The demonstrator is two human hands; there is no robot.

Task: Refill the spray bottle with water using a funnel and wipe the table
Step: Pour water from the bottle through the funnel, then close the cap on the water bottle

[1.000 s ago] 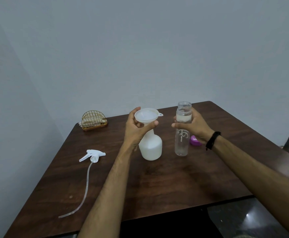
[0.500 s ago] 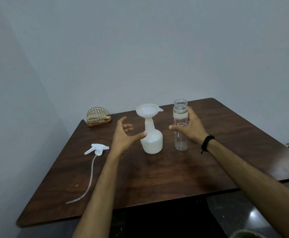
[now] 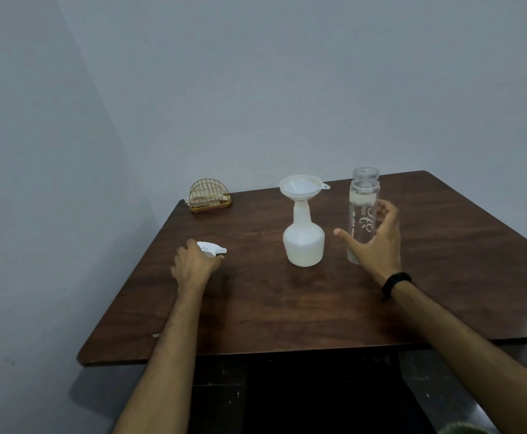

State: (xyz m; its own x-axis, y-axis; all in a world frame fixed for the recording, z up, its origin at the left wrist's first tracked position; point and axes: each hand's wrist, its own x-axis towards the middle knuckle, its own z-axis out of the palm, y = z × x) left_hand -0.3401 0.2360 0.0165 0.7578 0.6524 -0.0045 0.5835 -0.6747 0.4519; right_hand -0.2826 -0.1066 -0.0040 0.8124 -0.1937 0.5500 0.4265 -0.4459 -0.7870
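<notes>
A white spray bottle (image 3: 303,245) stands mid-table with a white funnel (image 3: 300,186) seated in its neck. To its right stands a clear, uncapped water bottle (image 3: 362,202). My right hand (image 3: 379,245) is beside it, fingers spread, thumb off the glass, holding nothing. My left hand (image 3: 193,266) is at the left of the table, fingers curled over the white spray trigger head (image 3: 213,248). My forearm hides most of its dip tube; only the tube's tip (image 3: 155,335) shows.
A gold wire napkin holder (image 3: 209,195) sits at the table's back left corner. The dark wooden table (image 3: 287,308) stands against a grey wall corner. Its front edge is close to me, with dark floor below.
My left hand left the funnel and moved left and down onto the spray trigger head. My right hand loosened from the water bottle, which now stands on the table.
</notes>
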